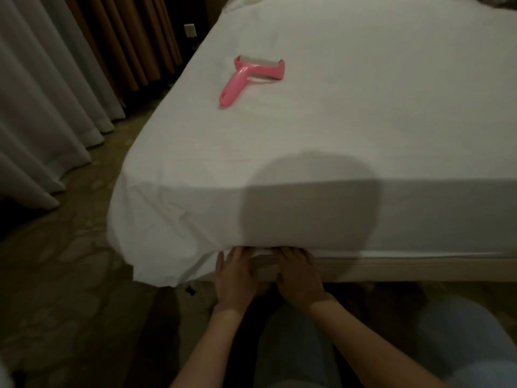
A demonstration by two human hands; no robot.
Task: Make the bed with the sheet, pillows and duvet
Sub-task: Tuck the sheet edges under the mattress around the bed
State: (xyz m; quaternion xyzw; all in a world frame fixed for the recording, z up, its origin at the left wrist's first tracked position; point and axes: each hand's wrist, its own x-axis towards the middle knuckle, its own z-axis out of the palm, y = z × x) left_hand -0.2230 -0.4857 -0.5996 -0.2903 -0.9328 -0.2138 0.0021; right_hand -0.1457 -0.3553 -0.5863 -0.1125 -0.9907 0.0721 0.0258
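A white sheet (349, 113) covers the mattress and hangs loose over the near left corner, down to about the bed base (405, 268). My left hand (233, 278) and my right hand (298, 277) lie side by side at the foot of the bed, palms down. Their fingertips are pushed into the gap under the mattress, where the sheet's lower edge (263, 252) is bunched. Whether the fingers grip the cloth is hidden. White bedding (243, 1) lies bunched at the far end of the bed. No pillow shows.
A pink lint roller (249, 77) lies on the sheet near the bed's left side. Grey and brown curtains (70, 79) hang along the left, with a strip of carpet (64, 270) between them and the bed. My knees in jeans (461, 337) are at the bottom right.
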